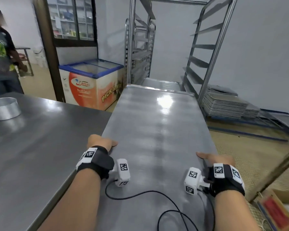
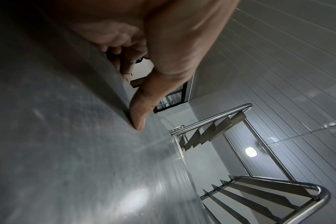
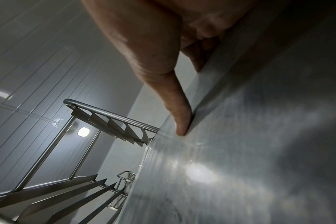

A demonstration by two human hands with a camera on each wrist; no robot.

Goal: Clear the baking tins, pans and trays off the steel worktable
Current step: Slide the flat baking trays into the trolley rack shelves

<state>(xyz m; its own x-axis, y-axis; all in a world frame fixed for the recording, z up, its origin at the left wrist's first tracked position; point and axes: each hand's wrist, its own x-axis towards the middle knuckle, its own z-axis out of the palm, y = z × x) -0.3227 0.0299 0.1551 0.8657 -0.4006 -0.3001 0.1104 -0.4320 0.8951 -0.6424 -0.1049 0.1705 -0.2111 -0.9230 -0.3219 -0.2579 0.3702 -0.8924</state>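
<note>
Right now I carry one big flat tray (image 1: 157,124) level in front of me, my left hand (image 1: 100,142) clamped on its edge at nine o'clock and my right hand (image 1: 218,160) clamped on the edge at three o'clock. In both wrist views each thumb lies flat on the top face while the fingers curl under the rim. The tray's far end points at twelve o'clock toward the tall rack (image 1: 205,47), whose slanted runners stand just past it. The bench (image 1: 32,147) sits at nine o'clock, its edge close beside the tray's left side, and a round tin (image 1: 4,108) still waits on it at ten o'clock.

What worries me most is the far end. I judge the tray long, and I hold it only near my own end, so the weight out front may tip it down and pull the rim from under my thumbs. If I come at the rack crooked, a far corner could strike an upright or ride over one runner and under the other, jamming it. A second tray (image 1: 160,83) seems to lie already in the rack at about this height, so I may hit it. The black cables (image 1: 157,195) from my wrist cameras trail across the tray and might snag. A stack of trays (image 1: 223,104) sits on the floor at two o'clock.
</note>
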